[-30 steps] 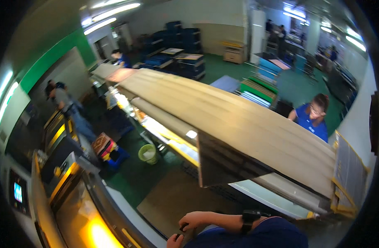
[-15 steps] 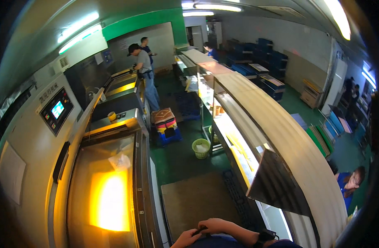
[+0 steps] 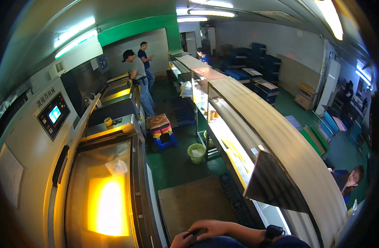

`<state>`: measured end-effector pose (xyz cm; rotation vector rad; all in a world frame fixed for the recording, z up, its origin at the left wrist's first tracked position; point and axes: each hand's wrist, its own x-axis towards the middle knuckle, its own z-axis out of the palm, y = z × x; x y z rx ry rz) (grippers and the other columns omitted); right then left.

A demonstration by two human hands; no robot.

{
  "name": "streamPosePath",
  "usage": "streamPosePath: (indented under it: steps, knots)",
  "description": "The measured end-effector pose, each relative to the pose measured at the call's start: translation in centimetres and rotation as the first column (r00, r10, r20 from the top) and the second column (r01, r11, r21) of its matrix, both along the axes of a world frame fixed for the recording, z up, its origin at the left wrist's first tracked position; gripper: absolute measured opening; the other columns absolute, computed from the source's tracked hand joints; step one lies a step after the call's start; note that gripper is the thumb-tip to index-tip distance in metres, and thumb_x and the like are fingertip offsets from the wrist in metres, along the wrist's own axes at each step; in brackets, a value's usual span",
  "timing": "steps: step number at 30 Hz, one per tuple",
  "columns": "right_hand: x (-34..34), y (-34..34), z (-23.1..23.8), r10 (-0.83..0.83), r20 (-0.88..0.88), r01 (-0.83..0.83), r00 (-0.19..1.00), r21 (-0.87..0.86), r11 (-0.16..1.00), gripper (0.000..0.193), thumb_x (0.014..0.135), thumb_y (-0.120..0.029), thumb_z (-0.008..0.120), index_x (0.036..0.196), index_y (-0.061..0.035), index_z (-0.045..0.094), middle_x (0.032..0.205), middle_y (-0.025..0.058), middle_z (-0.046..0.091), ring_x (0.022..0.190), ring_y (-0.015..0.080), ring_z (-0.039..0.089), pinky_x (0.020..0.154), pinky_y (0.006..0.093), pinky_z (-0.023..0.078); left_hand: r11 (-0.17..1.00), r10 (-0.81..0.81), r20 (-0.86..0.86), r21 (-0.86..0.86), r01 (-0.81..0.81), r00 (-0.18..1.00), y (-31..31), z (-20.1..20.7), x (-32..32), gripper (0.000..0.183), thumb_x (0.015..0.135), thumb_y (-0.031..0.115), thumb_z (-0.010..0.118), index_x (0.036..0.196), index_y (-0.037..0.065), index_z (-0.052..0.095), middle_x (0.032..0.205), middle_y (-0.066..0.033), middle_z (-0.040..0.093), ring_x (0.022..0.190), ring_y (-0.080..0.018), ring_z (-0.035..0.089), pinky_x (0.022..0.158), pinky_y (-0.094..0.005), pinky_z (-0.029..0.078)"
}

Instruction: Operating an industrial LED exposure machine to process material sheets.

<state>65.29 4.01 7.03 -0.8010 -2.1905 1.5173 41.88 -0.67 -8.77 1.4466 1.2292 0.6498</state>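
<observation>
At the lower edge, close to my body, my two hands meet over a small dark object [image 3: 194, 234] that is mostly covered. My right hand [image 3: 208, 229] lies over it with bent fingers, the forearm coming in from the right with a black wristwatch [image 3: 274, 231]. Only part of my left hand [image 3: 181, 239] shows, its fingers closed against the same object. What the object is cannot be made out. To my left, a large machine has a framed glass bed [image 3: 86, 171] glowing bright yellow from beneath, and a crumpled whitish piece [image 3: 116, 167] lies on it.
A control panel [image 3: 54, 115] sits on the machine's upright cover; a yellow tape roll [image 3: 108, 122] rests beyond the bed. A long lit workbench [image 3: 239, 155] with a shelf runs along my right. Ahead are a green basket [image 3: 196, 153], a stacked stool [image 3: 161, 130] and several people.
My view has shifted slightly. My right hand now covers more of the dark object. The far person in dark blue has moved into fuller view with raised hands; the person at right has turned.
</observation>
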Motion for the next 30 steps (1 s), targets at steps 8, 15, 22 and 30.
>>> streamPosePath:
  steps: [8, 15, 22, 30]
  knots:
    - [0.2, -1.6, -2.6, 0.198, -0.319, -0.257, 0.927, -0.158, 0.953, 0.023, 0.093, -0.021, 0.059, 0.095, 0.0011, 0.066, 0.115, 0.0132, 0.059, 0.110, 0.0242, 0.055, 0.095, 0.0364, 0.041, 0.995, -0.099, -0.268, -0.009, 0.100, 0.958, 2.2, -4.2, -2.9, 0.038, 0.084, 0.029, 0.060, 0.111, 0.004, 0.064, 0.107, -0.0179, 0.066, 0.102, -0.0313, 0.062, 0.086, -0.0374, 0.048]
    - [5.3, -1.5, -6.0, -0.320, 0.040, 0.310, 0.947, -0.389, 0.867, 0.018, 0.091, -0.020, 0.061, 0.097, -0.0034, 0.066, 0.104, 0.0086, 0.064, 0.100, 0.0199, 0.059, 0.090, 0.0343, 0.045, 0.959, -0.280, -0.379, -0.143, 0.243, 0.882, 2.6, -2.7, -1.7, 0.047, 0.082, 0.028, 0.064, 0.121, 0.002, 0.058, 0.106, -0.0212, 0.066, 0.097, -0.0327, 0.064, 0.085, -0.0387, 0.049]
    - [15.1, -2.2, -4.5, -0.858, -0.508, 0.639, 0.077, -0.636, 0.434, 0.059, 0.091, -0.024, 0.058, 0.139, -0.0074, 0.030, 0.126, 0.0169, 0.050, 0.106, 0.0289, 0.059, 0.088, 0.0388, 0.049, 0.974, -0.219, -0.336, -0.026, 0.224, 0.916, 3.0, -3.7, -1.2, 0.046, 0.083, 0.030, 0.062, 0.117, -0.003, 0.059, 0.109, -0.0222, 0.065, 0.102, -0.0336, 0.061, 0.088, -0.0393, 0.048]
    - [25.8, -2.5, 0.4, -0.705, -0.459, 0.639, -0.541, -0.769, 0.010, 0.025, 0.097, -0.020, 0.050, 0.117, -0.0041, 0.052, 0.111, 0.0121, 0.063, 0.096, 0.0223, 0.063, 0.083, 0.0369, 0.051, 0.974, -0.225, -0.257, -0.024, 0.227, 0.940, 4.6, -3.9, 2.0, 0.047, 0.085, 0.031, 0.062, 0.119, -0.001, 0.059, 0.107, -0.0198, 0.066, 0.100, -0.0303, 0.062, 0.087, -0.0371, 0.048]
